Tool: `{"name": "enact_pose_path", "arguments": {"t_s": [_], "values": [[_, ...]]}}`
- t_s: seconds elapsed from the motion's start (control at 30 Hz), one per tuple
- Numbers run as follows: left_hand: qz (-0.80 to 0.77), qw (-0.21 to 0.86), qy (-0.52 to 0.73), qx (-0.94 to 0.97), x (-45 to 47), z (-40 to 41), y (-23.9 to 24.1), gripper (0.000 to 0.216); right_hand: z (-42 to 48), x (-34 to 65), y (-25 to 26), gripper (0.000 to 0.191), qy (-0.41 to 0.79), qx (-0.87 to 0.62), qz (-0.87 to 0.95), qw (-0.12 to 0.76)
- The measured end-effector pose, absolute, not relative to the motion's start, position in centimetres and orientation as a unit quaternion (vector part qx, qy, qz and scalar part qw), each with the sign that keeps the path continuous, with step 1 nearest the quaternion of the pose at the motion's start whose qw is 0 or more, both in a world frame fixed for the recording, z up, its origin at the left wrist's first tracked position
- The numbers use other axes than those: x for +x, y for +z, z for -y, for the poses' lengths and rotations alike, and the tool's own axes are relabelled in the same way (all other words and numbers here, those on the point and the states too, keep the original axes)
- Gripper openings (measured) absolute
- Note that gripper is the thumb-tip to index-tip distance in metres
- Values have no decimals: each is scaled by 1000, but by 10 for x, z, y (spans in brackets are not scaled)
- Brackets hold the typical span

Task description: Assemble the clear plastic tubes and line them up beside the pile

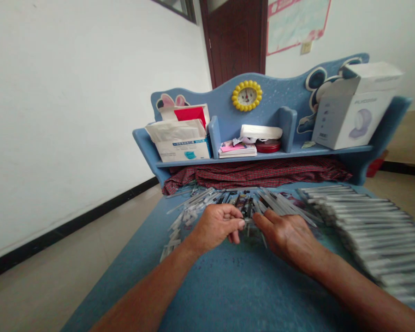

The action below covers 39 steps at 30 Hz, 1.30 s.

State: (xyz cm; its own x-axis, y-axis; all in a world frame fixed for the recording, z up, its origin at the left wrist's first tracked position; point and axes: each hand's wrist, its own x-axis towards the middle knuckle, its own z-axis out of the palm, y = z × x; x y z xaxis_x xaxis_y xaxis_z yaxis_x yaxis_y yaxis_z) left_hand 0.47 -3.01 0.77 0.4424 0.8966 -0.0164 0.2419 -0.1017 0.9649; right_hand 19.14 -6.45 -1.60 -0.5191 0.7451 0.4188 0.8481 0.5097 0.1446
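Note:
My left hand [217,225] has its fingers curled and pinched together at the near edge of a loose pile of thin grey and clear sticks [235,199] on the blue desk [228,286]. What it pinches is too small to name. My right hand [286,231] lies palm down just to the right, its fingertips meeting the left hand's at a small piece [249,221]. Its fingers are drawn together on that piece.
A neat row of grey sticks [370,226] fills the desk's right side. A red checked cloth [256,171] lies under the blue shelf [263,156], which holds a mask box [183,145], papers, a red tin and a white carton [352,110]. A yellow clock [246,95] sits above.

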Motion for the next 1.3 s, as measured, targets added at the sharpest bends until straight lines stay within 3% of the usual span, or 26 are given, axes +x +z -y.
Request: {"name": "enact_pose_path", "arguments": {"t_s": [0.37, 0.6, 0.73, 0.9, 1.1, 1.3], "values": [[-414, 530, 333, 661, 4, 28, 6, 19, 67, 190, -12, 18, -151, -464, 860, 149], [-442, 478, 293, 700, 2, 28, 9, 16, 68, 190, -10, 17, -146, -479, 854, 139], [-433, 497, 302, 689, 3, 28, 8, 12, 67, 189, -11, 18, -144, -473, 859, 133], [-423, 520, 309, 674, 2, 27, 7, 21, 66, 189, -11, 19, -144, -474, 857, 139], [-447, 465, 272, 714, 1, 26, 7, 25, 66, 187, -11, 18, -140, -480, 855, 135], [-430, 503, 291, 691, 2, 27, 7, 15, 67, 187, -12, 19, -138, -472, 860, 137]]}}
